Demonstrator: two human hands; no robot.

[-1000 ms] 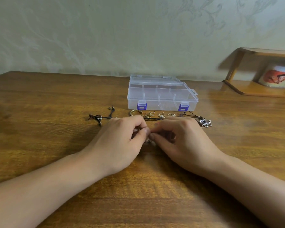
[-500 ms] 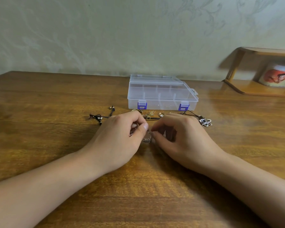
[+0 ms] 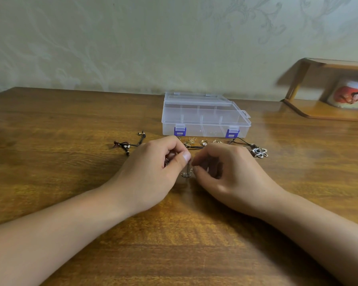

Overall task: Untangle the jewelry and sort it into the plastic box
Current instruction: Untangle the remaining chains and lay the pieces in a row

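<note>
Head view: closed plastic box [image 3: 205, 118] behind jewelry [image 3: 191, 142]; mug [image 3: 348, 96] on shelf [image 3: 318, 112]

One clear plastic compartment box [image 3: 205, 118] with two purple latches [image 3: 180, 131] stands on the one brown wooden tabletop [image 3: 70, 182]. Two hands, the left hand [image 3: 153, 172] and the right hand [image 3: 229, 174], share one thin silver chain [image 3: 186, 174]. One black beaded cord [image 3: 125, 145], one silver flower pendant on a black cord [image 3: 260, 152], one tangle of small gold pieces [image 3: 196, 142], too small to count, and one wooden shelf [image 3: 327, 112] holding one printed white cup [image 3: 349, 96].
</note>
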